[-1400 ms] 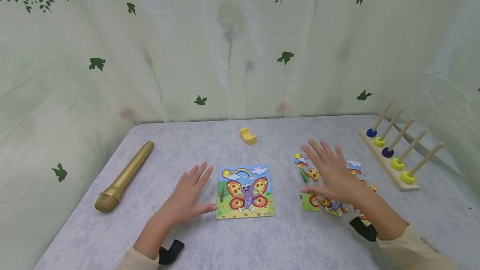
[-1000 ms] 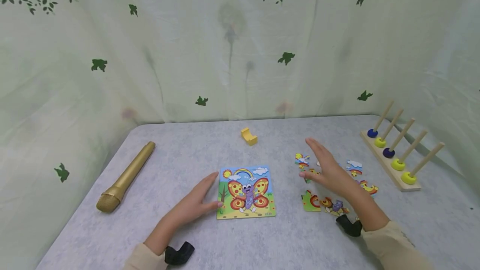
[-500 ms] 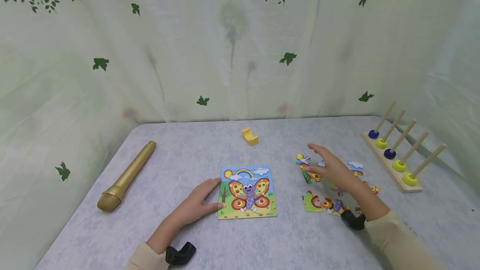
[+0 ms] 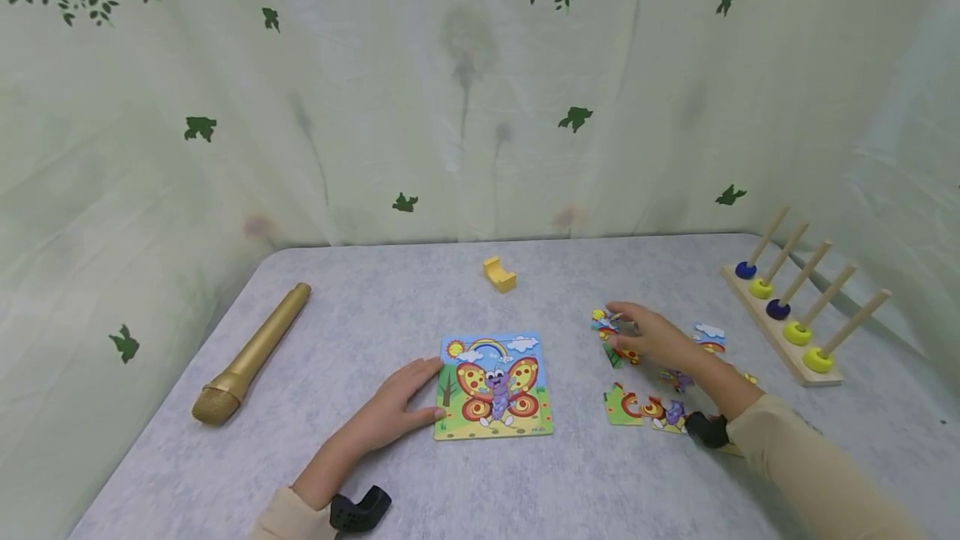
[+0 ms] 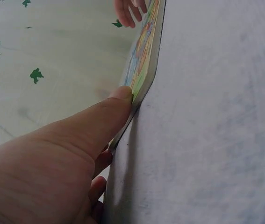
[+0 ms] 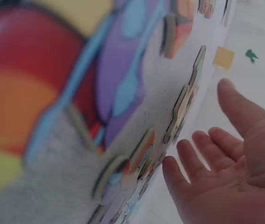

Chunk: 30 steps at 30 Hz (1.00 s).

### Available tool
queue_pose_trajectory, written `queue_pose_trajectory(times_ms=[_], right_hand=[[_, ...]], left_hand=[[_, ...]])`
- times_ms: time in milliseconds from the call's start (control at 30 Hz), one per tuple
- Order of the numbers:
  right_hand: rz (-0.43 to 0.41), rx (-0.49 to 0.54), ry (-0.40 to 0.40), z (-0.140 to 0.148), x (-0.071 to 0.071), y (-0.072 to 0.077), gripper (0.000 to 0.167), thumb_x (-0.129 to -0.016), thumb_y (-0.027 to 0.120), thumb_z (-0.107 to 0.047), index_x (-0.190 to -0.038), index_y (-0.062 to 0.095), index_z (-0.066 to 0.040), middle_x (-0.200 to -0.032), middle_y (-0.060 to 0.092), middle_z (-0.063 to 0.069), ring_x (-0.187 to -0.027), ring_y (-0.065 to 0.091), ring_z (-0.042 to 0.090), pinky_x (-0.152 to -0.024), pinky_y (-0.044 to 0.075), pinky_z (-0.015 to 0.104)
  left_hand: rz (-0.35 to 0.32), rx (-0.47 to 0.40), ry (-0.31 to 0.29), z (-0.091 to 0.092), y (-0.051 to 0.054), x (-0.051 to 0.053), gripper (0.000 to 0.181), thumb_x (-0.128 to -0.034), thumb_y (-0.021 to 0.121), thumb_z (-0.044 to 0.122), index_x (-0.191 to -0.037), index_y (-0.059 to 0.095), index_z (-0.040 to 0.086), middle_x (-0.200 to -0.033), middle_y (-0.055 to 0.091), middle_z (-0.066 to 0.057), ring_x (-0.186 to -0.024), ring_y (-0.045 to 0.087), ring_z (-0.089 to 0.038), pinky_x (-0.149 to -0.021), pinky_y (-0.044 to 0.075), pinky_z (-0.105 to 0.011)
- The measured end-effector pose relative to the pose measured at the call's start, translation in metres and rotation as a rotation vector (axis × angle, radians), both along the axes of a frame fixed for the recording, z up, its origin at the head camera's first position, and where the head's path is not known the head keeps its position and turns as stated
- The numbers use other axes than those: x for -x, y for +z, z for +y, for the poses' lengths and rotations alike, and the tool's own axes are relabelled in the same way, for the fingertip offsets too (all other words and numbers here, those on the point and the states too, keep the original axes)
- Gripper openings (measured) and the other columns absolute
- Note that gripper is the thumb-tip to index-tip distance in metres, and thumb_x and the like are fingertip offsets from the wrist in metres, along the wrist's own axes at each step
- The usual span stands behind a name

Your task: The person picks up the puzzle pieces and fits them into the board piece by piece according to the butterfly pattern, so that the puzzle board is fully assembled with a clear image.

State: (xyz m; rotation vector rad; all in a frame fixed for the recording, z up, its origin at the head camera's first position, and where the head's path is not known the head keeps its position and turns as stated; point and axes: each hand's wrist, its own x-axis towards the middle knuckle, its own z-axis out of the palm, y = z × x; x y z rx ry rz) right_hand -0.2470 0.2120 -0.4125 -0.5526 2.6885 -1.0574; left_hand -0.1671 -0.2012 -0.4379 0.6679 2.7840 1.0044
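Right wrist view: on my feed the right hand (image 6: 247, 179) has its thumb held well away from four gently bent, slightly parted fingers, and I see nothing pinched between them. From the head camera those fingertips hang over the upper-left sun piece (image 4: 602, 317) and the wing piece (image 4: 628, 347) just below it; whether they touch, I can't tell. My worry is that these two lie so close together that a careless closing could catch both, or flip one on its thin edge.

At my other side, the left hand (image 4: 393, 411) rests its thumb and extended fingers against the left edge of the butterfly board (image 4: 495, 390), which lies flat on the table (image 4: 375, 290). If that thumb pushes harder, I expect the board to slide toward the loose pieces.

The right sleeve (image 4: 787, 448) passes over the lower rows, where a green corner piece (image 4: 621, 411) and others lie; a forearm dropped too low could drag them out of place, and it hides some from me. Farther out, the peg stand (image 4: 780, 327) leans into no one's path, with the yellow block (image 4: 499, 275) and gold microphone (image 4: 251, 357) well apart.
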Motion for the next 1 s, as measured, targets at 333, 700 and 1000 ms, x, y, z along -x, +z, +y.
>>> queue_pose_trajectory(times_ms=[333, 700, 1000], right_hand=[[0.038, 0.000, -0.008, 0.002, 0.004, -0.009, 0.053, -0.088, 0.058, -0.016, -0.134, 0.037, 0.001, -0.127, 0.044, 0.021, -0.117, 0.039, 0.037, -0.092, 0.035, 0.051], [0.086, -0.037, -0.020, 0.000, 0.012, -0.014, 0.045, -0.087, 0.059, -0.009, -0.128, 0.043, 0.004, -0.123, 0.044, 0.022, -0.110, 0.043, 0.036, -0.089, 0.037, 0.048], [0.122, -0.068, -0.011, 0.000, 0.012, -0.011, 0.047, -0.087, 0.060, -0.010, -0.127, 0.044, 0.008, -0.116, 0.046, 0.023, -0.105, 0.046, 0.035, -0.086, 0.040, 0.047]], left_hand=[[0.029, 0.015, -0.017, -0.001, -0.001, 0.000, 0.069, -0.0830, 0.061, 0.040, -0.138, 0.036, 0.007, -0.140, 0.033, -0.013, -0.130, 0.020, -0.034, -0.101, 0.017, -0.054], [0.025, 0.015, -0.013, -0.001, -0.001, 0.000, 0.069, -0.0829, 0.061, 0.040, -0.138, 0.035, 0.007, -0.141, 0.033, -0.011, -0.131, 0.019, -0.034, -0.101, 0.017, -0.054], [0.030, 0.015, -0.019, -0.001, -0.001, 0.000, 0.069, -0.0830, 0.061, 0.040, -0.138, 0.035, 0.007, -0.141, 0.033, -0.011, -0.131, 0.019, -0.034, -0.101, 0.017, -0.054]])
